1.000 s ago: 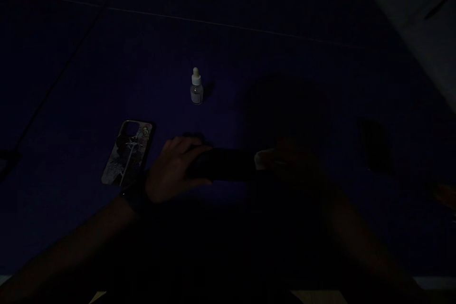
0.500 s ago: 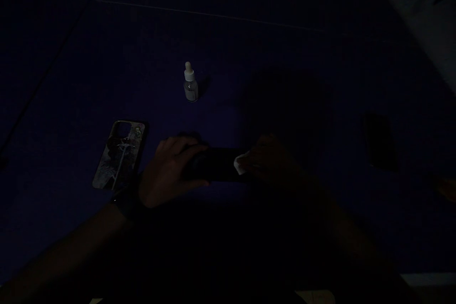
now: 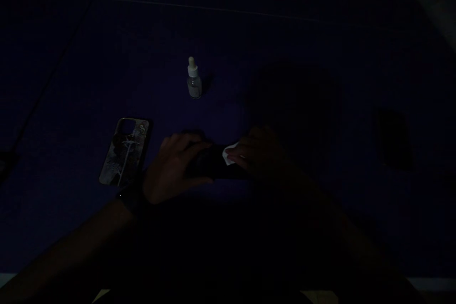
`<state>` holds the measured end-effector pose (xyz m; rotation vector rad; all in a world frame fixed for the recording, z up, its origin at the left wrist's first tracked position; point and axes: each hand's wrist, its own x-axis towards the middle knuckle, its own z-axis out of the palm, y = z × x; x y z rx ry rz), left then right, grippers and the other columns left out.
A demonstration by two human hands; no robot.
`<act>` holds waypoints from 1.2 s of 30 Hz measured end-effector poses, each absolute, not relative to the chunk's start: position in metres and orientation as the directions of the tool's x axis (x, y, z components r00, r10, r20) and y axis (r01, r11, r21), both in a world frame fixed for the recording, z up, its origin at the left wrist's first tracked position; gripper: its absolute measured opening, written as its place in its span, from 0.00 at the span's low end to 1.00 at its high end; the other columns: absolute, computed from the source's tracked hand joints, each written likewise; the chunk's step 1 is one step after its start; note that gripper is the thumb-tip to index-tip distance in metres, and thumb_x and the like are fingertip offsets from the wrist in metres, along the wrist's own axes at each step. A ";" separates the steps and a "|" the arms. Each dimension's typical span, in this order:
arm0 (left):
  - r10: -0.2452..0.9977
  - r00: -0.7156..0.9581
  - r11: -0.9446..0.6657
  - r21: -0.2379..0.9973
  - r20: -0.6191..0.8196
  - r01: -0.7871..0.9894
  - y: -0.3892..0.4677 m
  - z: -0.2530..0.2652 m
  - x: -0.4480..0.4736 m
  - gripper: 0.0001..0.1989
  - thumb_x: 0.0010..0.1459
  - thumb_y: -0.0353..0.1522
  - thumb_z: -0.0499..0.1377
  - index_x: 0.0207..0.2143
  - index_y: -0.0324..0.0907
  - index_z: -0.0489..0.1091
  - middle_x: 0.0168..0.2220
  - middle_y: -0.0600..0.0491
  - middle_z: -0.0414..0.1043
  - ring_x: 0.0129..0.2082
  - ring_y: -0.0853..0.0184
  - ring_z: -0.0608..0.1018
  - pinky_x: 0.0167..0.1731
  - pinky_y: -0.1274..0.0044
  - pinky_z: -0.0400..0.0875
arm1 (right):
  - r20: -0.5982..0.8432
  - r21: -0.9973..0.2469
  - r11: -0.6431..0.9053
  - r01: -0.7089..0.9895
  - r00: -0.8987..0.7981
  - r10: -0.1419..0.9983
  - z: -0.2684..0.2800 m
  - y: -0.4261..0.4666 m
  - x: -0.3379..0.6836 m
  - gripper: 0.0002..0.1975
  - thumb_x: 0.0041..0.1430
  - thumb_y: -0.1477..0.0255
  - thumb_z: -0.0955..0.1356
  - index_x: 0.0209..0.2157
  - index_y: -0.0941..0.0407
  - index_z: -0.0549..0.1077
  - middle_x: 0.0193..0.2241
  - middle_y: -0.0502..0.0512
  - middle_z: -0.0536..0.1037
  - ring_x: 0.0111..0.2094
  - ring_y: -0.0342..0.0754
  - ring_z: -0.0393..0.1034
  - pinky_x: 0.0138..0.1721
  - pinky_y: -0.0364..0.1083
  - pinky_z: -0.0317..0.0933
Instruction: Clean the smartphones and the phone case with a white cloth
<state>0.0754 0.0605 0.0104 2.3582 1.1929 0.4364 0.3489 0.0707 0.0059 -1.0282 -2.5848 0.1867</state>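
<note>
A dark, flat phone-shaped object (image 3: 219, 167) lies crosswise between my hands on the purple surface; the dim light hides its details. My left hand (image 3: 174, 166) grips its left end, thumb along the near edge and fingers over the far edge. Pinched in my right hand (image 3: 258, 152) is a small white wipe (image 3: 230, 153), pressed on the upper face of the dark object. Left of my left hand lies a phone case (image 3: 124, 152) with a tree-like picture and a camera cutout. Beyond the hands stands a dropper bottle (image 3: 194, 83) with a white cap.
At the right lies a dark rectangular object (image 3: 394, 140), hard to make out. Another dark item (image 3: 5, 164) sits at the left edge. A thin pale line crosses the far part of the purple surface (image 3: 153, 57).
My right hand has slid the white wipe left and slightly away from me along the dark object. My left hand keeps its hold. The whole view has shifted a little.
</note>
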 end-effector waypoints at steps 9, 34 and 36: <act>0.815 0.575 -0.520 0.527 0.070 0.673 0.061 0.012 0.077 0.37 0.49 0.44 0.74 0.59 0.48 0.66 0.55 0.48 0.69 0.54 0.51 0.70 0.51 0.60 0.64 | 0.263 -0.339 0.720 0.606 -0.674 0.691 0.003 0.070 0.354 0.14 0.72 0.67 0.63 0.37 0.53 0.80 0.28 0.52 0.79 0.34 0.50 0.63 0.40 0.51 0.49; 0.823 0.564 -0.507 0.532 0.065 0.679 0.060 0.011 0.076 0.37 0.49 0.44 0.74 0.59 0.50 0.66 0.54 0.49 0.69 0.53 0.51 0.70 0.51 0.59 0.64 | 0.247 -0.304 0.665 0.682 -0.618 0.746 -0.001 0.070 0.361 0.14 0.71 0.67 0.64 0.36 0.53 0.80 0.28 0.52 0.79 0.35 0.51 0.63 0.41 0.52 0.47; 0.821 0.567 -0.508 0.533 0.064 0.676 0.061 0.011 0.076 0.37 0.49 0.44 0.74 0.59 0.50 0.67 0.54 0.49 0.69 0.52 0.51 0.70 0.51 0.59 0.65 | 0.222 -0.349 0.678 0.647 -0.646 0.730 -0.002 0.067 0.367 0.14 0.71 0.66 0.64 0.37 0.51 0.80 0.28 0.51 0.80 0.35 0.50 0.64 0.42 0.52 0.47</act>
